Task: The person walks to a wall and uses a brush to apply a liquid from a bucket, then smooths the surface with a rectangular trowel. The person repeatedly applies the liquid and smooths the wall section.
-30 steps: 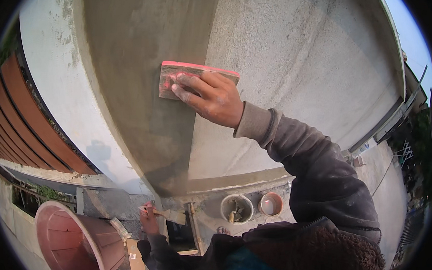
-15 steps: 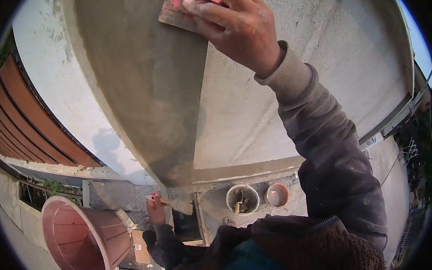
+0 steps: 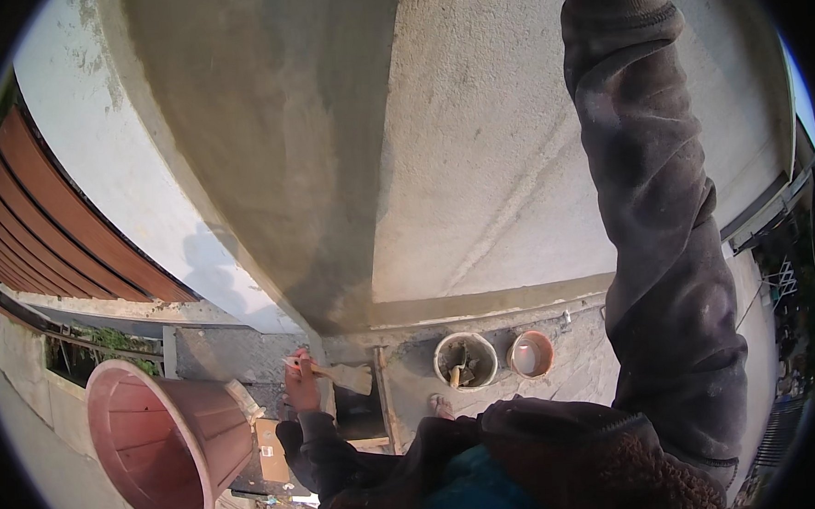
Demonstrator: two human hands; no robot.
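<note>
Low and left of centre, my left hand (image 3: 299,385) is closed round the handle of a wide, pale brush (image 3: 351,378), whose broad end points right. My right arm, in a dusty dark sleeve (image 3: 652,177), stretches up past the top edge, so the right hand and whatever it holds are out of sight. Ahead of me stands a wall with a strip of damp, darker grey plaster (image 3: 262,124). To the right of that strip the wall surface (image 3: 484,131) is paler and rough.
A large reddish plastic tub (image 3: 173,442) lies tilted at lower left. On the ground by the wall's foot stand a bucket of grey mortar (image 3: 466,361) with a tool in it and a smaller orange-rimmed bucket (image 3: 530,355). Brown slatted panels (image 3: 55,218) are at far left.
My right hand, earlier holding a reddish float against the damp plaster, has gone up and right, out of view. My left hand still holds the brush, nearly unmoved.
</note>
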